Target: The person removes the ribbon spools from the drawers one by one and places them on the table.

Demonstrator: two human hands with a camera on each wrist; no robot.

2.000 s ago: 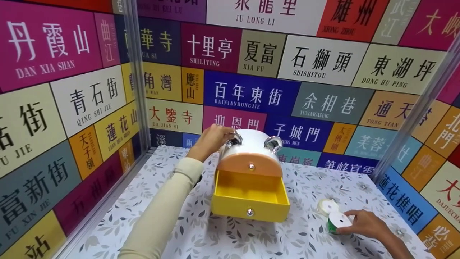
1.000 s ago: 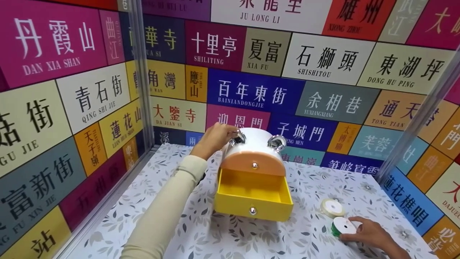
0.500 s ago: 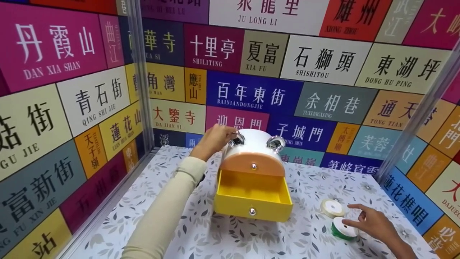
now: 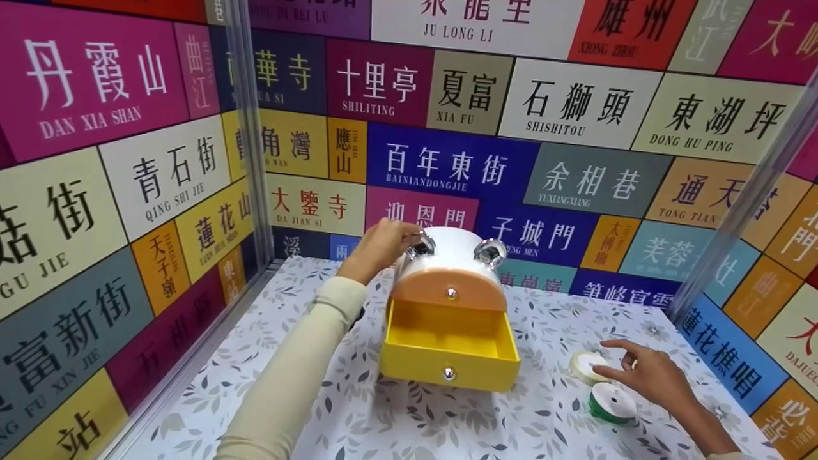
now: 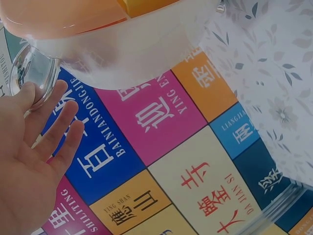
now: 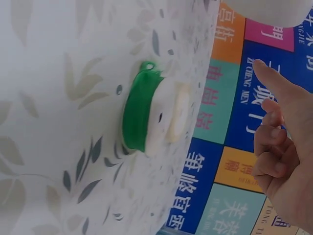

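Note:
A small drawer box [image 4: 457, 246] stands mid-table, with a white rounded top, an orange upper drawer and two silver ring-like ears. Its yellow lower drawer [image 4: 415, 370] is pulled out, and nothing shows inside. My left hand [image 4: 380, 249] pinches the left silver ear [image 5: 34, 71] between thumb and fingers. To the right lie a green ribbon spool [image 4: 612, 404] with white sides and, just behind it, a cream ribbon spool [image 4: 583, 369]. My right hand [image 4: 652, 377] hovers by the cream spool, thumb and index finger spread, holding nothing; its other fingers are loosely bent [image 6: 283, 152].
The table [image 4: 307, 409] has a white leaf-patterned cover. Walls of coloured panels with lettering [image 4: 447, 160] close in the back and both sides. Metal corner posts [image 4: 249, 140] rise at the left and right.
My right hand has let go of the green ribbon spool and moved up toward the cream one. The green spool now lies flat on the table. My left hand keeps its place on the ear.

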